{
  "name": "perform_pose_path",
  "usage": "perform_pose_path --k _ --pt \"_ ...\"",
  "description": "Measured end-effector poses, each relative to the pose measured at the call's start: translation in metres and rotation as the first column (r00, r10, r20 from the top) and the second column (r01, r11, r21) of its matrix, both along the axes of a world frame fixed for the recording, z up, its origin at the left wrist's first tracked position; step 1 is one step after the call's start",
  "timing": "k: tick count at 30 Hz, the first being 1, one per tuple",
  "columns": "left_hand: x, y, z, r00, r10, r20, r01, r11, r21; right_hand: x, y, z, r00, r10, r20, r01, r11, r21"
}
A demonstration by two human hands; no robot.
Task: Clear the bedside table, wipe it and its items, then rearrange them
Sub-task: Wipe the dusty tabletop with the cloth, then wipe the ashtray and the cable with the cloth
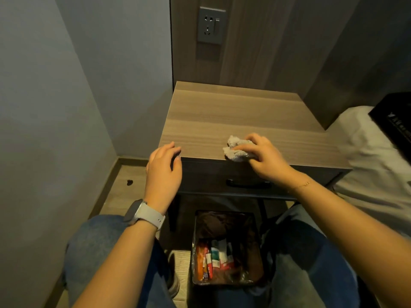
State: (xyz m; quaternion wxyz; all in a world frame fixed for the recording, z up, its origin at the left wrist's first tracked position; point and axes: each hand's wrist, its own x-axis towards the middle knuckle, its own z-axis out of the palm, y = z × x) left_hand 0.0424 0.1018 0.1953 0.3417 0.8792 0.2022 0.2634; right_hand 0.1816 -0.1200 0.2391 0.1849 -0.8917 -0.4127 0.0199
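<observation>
A crumpled pale grey cloth (236, 150) lies at the front edge of the wooden bedside table (233, 112), gripped under the right hand (264, 156), while the left hand (163, 172), fingers relaxed, hovers at the front left corner.

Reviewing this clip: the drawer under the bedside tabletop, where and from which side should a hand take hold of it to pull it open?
Take the dark bar handle on the drawer front, coming from the front. It runs level and appears to stand off the panel, so curled fingers could probably hook it. The right hand holding the cloth is directly above it; the left hand is free.
</observation>
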Motion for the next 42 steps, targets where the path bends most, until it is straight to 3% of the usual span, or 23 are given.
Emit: perform_pose_path --k 3,5,8,11,14,16,20,25,32,36,42 --pt "0.000 0.003 0.004 1.000 -0.014 -0.011 0.014 0.999 -0.031 -0.022 -0.022 0.016 0.961 0.121 -0.250 -0.126 0.992 -0.005" --pt "0.002 0.004 0.008 1.000 -0.019 -0.022 0.018 0.999 -0.049 -0.029 -0.027 0.033 0.906 0.135 -0.402 -0.101 0.989 0.106" --pt "0.005 0.008 0.015 0.999 -0.018 -0.036 0.014 0.992 -0.126 -0.020 0.002 0.052 0.931 0.128 -0.343 -0.050 0.972 0.229" --pt "0.006 0.014 0.025 0.999 -0.033 -0.025 0.025 0.963 -0.267 0.000 0.054 0.057 0.974 0.156 -0.164 -0.133 0.981 0.141" --pt "0.004 0.026 0.031 0.999 -0.032 -0.030 0.022 0.960 -0.279 0.014 0.100 0.049 0.981 0.167 -0.096 -0.155 0.980 0.122" --pt "0.001 0.034 0.033 1.000 -0.010 -0.026 0.003 0.965 -0.262 0.019 0.120 0.041 0.977 0.169 -0.127 -0.155 0.981 0.113" --pt "-0.002 0.042 0.038 1.000 0.014 -0.010 -0.016 0.969 -0.247 0.016 0.127 0.030 0.917 0.199 -0.347 -0.149 0.975 0.166" --pt "0.002 0.026 0.055 0.999 -0.014 0.049 0.028 0.957 -0.288 0.001 0.090 0.040 0.928 0.120 -0.354 0.049 0.899 0.435" --pt "0.007 -0.035 0.078 0.985 -0.148 0.088 0.169 0.922 -0.349 -0.044 -0.001 0.042 0.878 -0.003 -0.478 0.249 0.856 0.452" --pt "0.003 -0.081 0.075 0.971 -0.207 0.121 0.239 0.875 -0.421 -0.066 -0.059 0.029 0.871 -0.116 -0.477 0.389 0.756 0.527" --pt "0.017 -0.156 0.071 0.925 -0.370 0.083 0.367 0.817 -0.446 -0.077 -0.143 0.013 0.846 -0.243 -0.475 0.495 0.687 0.531"
